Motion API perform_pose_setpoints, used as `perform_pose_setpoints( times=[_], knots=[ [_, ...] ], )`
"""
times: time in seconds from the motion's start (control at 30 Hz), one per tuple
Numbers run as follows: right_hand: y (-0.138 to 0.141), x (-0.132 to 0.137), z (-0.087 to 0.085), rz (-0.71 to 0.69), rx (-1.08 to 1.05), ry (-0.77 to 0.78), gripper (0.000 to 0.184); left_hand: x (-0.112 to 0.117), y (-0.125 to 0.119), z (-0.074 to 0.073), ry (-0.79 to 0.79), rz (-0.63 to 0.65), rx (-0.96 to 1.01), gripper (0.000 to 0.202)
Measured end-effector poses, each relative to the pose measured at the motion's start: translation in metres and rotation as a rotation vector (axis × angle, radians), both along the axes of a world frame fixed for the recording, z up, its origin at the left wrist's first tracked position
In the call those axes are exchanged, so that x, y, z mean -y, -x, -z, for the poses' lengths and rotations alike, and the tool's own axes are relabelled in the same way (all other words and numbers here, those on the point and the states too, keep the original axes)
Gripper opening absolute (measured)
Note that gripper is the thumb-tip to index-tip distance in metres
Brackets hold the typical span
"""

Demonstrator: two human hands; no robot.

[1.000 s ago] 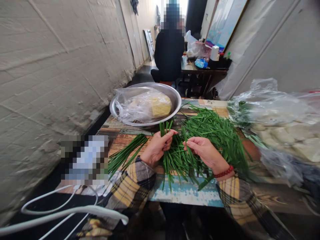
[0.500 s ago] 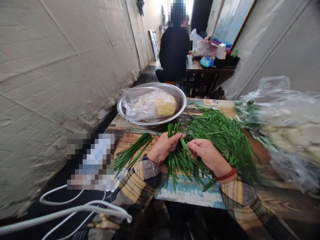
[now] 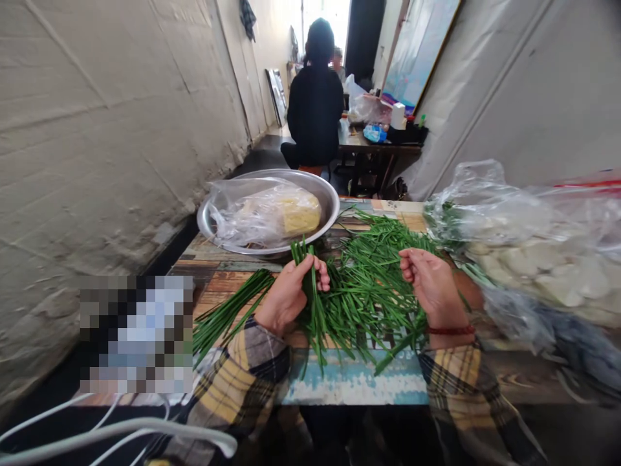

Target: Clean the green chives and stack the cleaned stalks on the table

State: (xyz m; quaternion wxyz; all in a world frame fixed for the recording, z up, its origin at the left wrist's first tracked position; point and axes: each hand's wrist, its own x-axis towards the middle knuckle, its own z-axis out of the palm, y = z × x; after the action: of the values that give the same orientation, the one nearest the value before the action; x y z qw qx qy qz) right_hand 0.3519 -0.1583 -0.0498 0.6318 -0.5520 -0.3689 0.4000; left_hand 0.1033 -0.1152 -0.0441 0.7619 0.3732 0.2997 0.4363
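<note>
One bunch of chives [image 3: 313,309] in left hand [image 3: 290,294] (right hand [image 3: 431,285] apparently empty).

One head-worn view
Looks forward and down, close over the surface [image 3: 349,382], corridor beyond.

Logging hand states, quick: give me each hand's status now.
Left hand: closed around a bunch of chives.
Right hand: open, empty, over the loose chive pile.

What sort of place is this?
Probably a makeshift food-prep spot in a narrow corridor, perhaps behind a small eatery: a worn table heaped with chives, a metal basin holding bagged yellow food, and another person seated at a second table farther along.
</note>
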Motion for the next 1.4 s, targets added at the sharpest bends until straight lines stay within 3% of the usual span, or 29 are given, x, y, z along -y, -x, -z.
perform_pose_setpoints(
  times=[0.13, 0.3, 0.4, 0.6, 0.67, 0.77, 0.87, 1.1, 1.4],
  knots=[
    [-0.004, -0.001, 0.004, -0.046, 0.252, 0.061, 0.026, -0.001, 0.010, -0.008, 0.066, 0.124, 0.141, 0.013],
    [0.001, -0.001, 0.012, -0.314, 0.618, 0.128, 0.026, -0.003, 0.017, -0.012, 0.095, 0.205, 0.231, 0.015],
    [0.007, -0.001, 0.016, -0.409, 0.809, 0.091, 0.021, -0.003, 0.018, -0.013, 0.098, 0.229, 0.215, 0.017],
    [0.024, -0.005, 0.026, -0.398, 1.074, -0.083, 0.010, -0.004, 0.025, -0.014, 0.077, 0.248, 0.256, 0.017],
    [0.026, -0.007, 0.029, -0.323, 1.025, -0.090, 0.012, -0.004, 0.025, -0.014, 0.082, 0.222, 0.253, 0.014],
    [0.023, -0.009, 0.029, -0.203, 0.792, -0.024, 0.021, -0.003, 0.018, -0.012, 0.106, 0.174, 0.204, 0.012],
    [0.021, -0.008, 0.025, -0.189, 0.552, 0.031, 0.029, -0.001, 0.009, -0.006, 0.097, 0.151, 0.105, 0.017],
    [0.038, -0.001, 0.016, -0.429, 0.279, 0.106, 0.033, 0.005, -0.004, 0.007, 0.007, 0.108, -0.130, 0.036],
    [0.065, 0.003, 0.011, -0.578, 0.260, 0.120, 0.025, 0.011, -0.009, 0.011, -0.059, 0.171, -0.244, 0.040]
  ],
)
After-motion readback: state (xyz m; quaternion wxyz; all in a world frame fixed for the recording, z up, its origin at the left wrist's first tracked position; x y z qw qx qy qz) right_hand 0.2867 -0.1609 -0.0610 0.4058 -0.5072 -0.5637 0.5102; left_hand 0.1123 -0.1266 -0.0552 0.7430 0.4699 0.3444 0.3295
